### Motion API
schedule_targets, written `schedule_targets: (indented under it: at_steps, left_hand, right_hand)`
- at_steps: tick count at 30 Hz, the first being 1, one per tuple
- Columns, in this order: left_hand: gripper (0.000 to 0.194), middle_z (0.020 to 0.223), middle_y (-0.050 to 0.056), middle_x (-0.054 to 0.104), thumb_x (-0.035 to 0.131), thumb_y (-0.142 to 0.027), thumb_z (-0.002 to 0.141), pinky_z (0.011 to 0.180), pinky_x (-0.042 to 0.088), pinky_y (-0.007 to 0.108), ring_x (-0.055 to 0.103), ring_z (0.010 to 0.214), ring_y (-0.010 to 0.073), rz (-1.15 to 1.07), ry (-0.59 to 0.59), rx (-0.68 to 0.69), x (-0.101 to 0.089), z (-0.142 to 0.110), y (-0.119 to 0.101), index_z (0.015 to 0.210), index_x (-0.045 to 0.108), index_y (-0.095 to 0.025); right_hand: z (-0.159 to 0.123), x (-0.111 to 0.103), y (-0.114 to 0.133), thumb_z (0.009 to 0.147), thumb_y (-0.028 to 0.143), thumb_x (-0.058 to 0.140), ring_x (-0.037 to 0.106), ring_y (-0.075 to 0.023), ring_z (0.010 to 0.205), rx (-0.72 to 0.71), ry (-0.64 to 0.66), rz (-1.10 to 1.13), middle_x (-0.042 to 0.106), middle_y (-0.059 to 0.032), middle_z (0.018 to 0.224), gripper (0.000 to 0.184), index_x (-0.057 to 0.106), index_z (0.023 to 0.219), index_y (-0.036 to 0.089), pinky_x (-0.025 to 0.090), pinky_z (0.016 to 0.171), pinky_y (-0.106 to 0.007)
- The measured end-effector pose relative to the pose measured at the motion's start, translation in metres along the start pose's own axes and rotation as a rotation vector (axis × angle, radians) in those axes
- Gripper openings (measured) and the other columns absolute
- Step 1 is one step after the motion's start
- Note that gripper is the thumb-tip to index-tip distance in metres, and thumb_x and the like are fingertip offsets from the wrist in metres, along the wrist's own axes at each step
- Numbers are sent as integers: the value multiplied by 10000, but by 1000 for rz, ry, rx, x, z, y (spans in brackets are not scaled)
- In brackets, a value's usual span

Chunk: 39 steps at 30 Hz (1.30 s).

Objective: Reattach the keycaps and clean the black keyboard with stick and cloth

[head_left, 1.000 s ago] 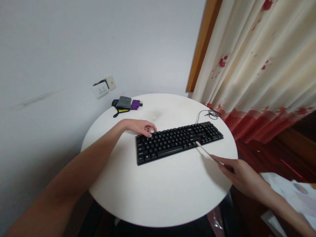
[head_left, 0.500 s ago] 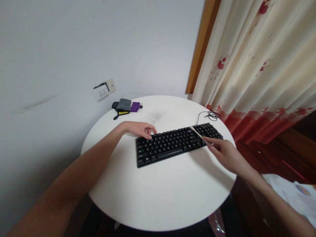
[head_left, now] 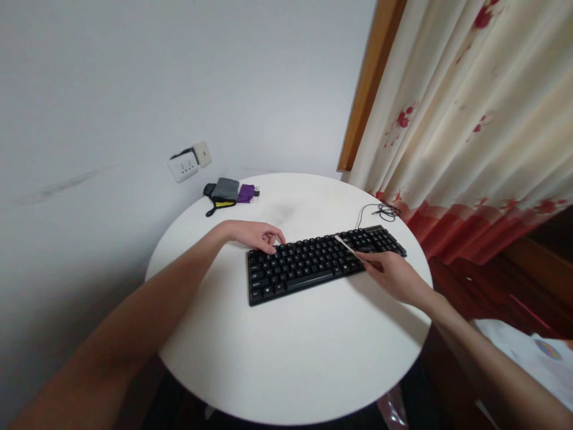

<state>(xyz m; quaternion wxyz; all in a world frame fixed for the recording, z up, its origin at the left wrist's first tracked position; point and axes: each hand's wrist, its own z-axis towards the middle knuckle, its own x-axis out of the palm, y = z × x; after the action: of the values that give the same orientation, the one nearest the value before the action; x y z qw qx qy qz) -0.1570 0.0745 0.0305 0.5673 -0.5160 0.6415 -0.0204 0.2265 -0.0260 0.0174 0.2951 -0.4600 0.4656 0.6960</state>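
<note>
A black keyboard [head_left: 304, 263] lies slightly slanted across the white round table [head_left: 286, 358]. At its back left corner rests my left hand [head_left: 257, 234], with the thumb on the upper keys and the bent fingers at the back edge. My right hand [head_left: 391, 272] is over the right part of the keyboard, pinching a slim white stick [head_left: 348, 246] with a slightly thicker pale tip. That tip is at the upper keys, right of the middle; whether it is bristle or cotton is too small to tell.
A grey pouch [head_left: 225, 190] and a purple cloth-like item [head_left: 246, 193] lie at the table's back left. Coiled black cable [head_left: 387, 211] sits at the back right. A wall with a socket [head_left: 183, 166] stands behind; a flowered curtain [head_left: 447, 149] hangs at right.
My right hand and the white stick have moved a little left along the upper keys. My left hand stays at the keyboard's corner.
</note>
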Motion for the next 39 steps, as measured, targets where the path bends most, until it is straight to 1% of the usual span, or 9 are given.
schedule_targets:
  at_steps: [3, 14, 18, 20, 23, 26, 30, 33, 39]
  left_hand:
    - [544, 824, 13, 551, 630, -524, 791, 662, 395, 244, 523, 731, 156, -8, 2, 2, 0, 0, -2, 1221, 570, -198]
    - [537, 830, 10, 553, 621, -533, 782, 666, 390, 249, 525, 747, 161, 2, 6, 1, -1, 0, -1, 1211, 578, -212]
    - [543, 815, 8, 550, 624, -536, 777, 652, 387, 244, 523, 737, 159, 3, -3, -8, -1, 0, 0, 1210, 583, -210]
    - [547, 813, 9, 550, 626, -534, 779, 649, 390, 246, 524, 732, 160, 2, 4, -16, -1, 1, -1, 1215, 580, -207]
    - [545, 810, 9, 548, 625, -530, 784, 649, 391, 247, 523, 727, 160, 8, 6, -21, -1, 1, -1, 1217, 577, -202]
    - [529, 806, 8, 546, 619, -524, 789, 646, 388, 242, 518, 725, 157, 9, 3, -15, -1, 1, -1, 1208, 581, -204]
    - [533, 814, 11, 554, 619, -528, 788, 655, 389, 247, 521, 728, 158, -1, 4, 4, -1, 1, 0, 1211, 579, -207]
    - [541, 822, 14, 564, 619, -533, 787, 665, 394, 254, 527, 731, 161, -2, 3, 9, -1, 1, 2, 1217, 574, -209]
    - [544, 841, 18, 574, 624, -533, 783, 674, 396, 252, 531, 751, 167, 0, -1, -9, 0, 1, 2, 1217, 580, -207]
  right_hand:
    - [-14, -7, -4, 899, 308, 444, 548, -167, 555, 21, 56, -58, 697, -48, 718, 418, 655, 1253, 240, 316, 522, -264]
    - [-43, -16, -19, 892, 313, 446, 566, -177, 571, 95, 8, -109, 675, -45, 680, 425, 650, 1261, 261, 331, 511, -254]
    - [-50, -19, -28, 881, 323, 465, 591, -175, 596, 89, 13, 6, 712, -60, 758, 437, 654, 1257, 207, 394, 541, -250]
    - [-51, -19, -29, 889, 348, 461, 576, -169, 570, 94, 2, 70, 703, -53, 726, 457, 646, 1264, 164, 408, 537, -250]
    - [-44, -18, -25, 901, 380, 452, 550, -166, 541, 106, -73, 118, 694, -52, 693, 483, 635, 1270, 127, 412, 528, -259]
    - [-24, -14, -14, 908, 360, 446, 573, -176, 594, 54, -126, 149, 726, -72, 804, 456, 647, 1258, 147, 432, 577, -276]
    - [10, -3, -3, 899, 290, 439, 580, -173, 598, 10, -133, 116, 721, -56, 772, 421, 665, 1236, 178, 420, 594, -274]
    - [26, 6, 0, 896, 271, 437, 601, -181, 620, 1, -91, 69, 716, -48, 748, 408, 679, 1219, 208, 413, 591, -266]
    - [12, 9, -8, 905, 278, 440, 644, -203, 695, 9, -36, 5, 745, -51, 855, 414, 644, 1265, 256, 422, 610, -274]
